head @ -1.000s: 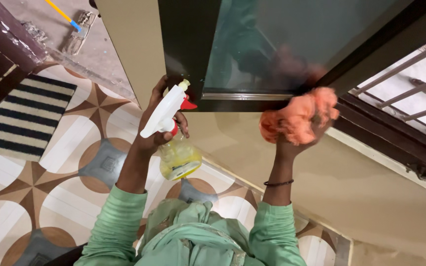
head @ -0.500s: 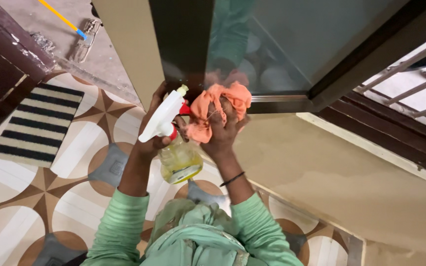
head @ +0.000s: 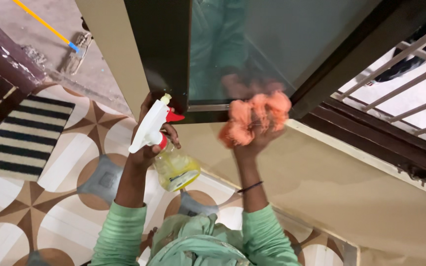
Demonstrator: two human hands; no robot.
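left hand point(head: 150, 133) closed around the neck of the spray bottle point(head: 166, 148), by the frame corner | right hand point(head: 252, 133) bunched the orange cloth point(head: 252, 117) against the window glass point(head: 282, 44) at its lower edge | cloth looked soft, light, best gripped wadded; bottle part-full, rigid, likely slippery when wet

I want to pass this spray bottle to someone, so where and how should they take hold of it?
Best by the yellow body of the spray bottle, coming from below. The left hand already fills the neck under the white head, and the red trigger faces the window frame, so the rounded lower part is the free grip.
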